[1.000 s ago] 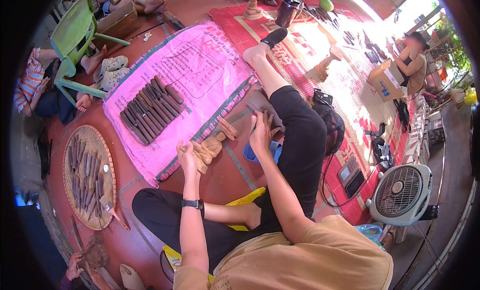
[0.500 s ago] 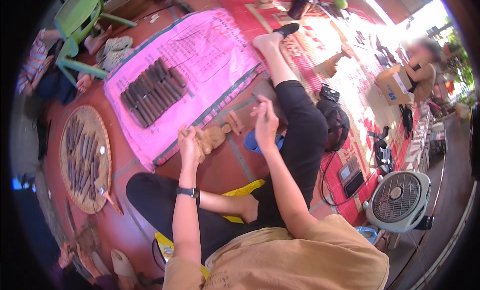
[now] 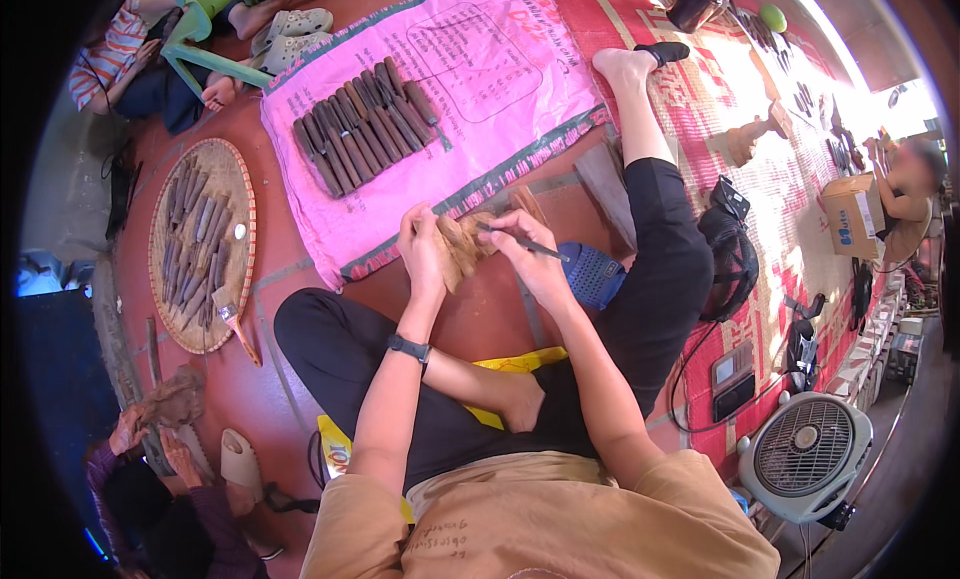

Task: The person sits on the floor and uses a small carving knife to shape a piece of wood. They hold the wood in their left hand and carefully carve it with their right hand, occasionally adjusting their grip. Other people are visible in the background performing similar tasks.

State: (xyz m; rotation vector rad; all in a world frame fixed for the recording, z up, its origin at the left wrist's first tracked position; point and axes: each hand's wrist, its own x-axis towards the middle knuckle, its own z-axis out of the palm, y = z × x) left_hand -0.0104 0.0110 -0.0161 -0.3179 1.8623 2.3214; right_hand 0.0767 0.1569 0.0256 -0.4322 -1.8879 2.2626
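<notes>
A light brown carved wooden figure (image 3: pixel 459 255) is gripped by my left hand (image 3: pixel 424 249), fingers closed around its left side. My right hand (image 3: pixel 536 262) pinches a slim dark stick-like carving tool (image 3: pixel 543 248), its left end against the figure's upper right. The tool's exact tip is too small to make out. Just beyond my hands lies a pink printed sack (image 3: pixel 480 129) bearing a row of dark, wooden-looking rods (image 3: pixel 350 144). Beside my right hand is a blue perforated sandal (image 3: pixel 592 277), and a brown wood block (image 3: pixel 606 192) lies behind it.
At left, a round woven tray (image 3: pixel 250 179) carries several dark rods, with a brush (image 3: pixel 238 331) over its rim. A fan (image 3: pixel 806 447) stands at right near a black bag (image 3: pixel 728 264). Other people sit at the left and far right; a green chair (image 3: pixel 200 29) stands behind.
My right hand has come left and down from above the sandal, bringing the tool onto the wooden figure. The left hand still holds the figure. The whole view has shifted.
</notes>
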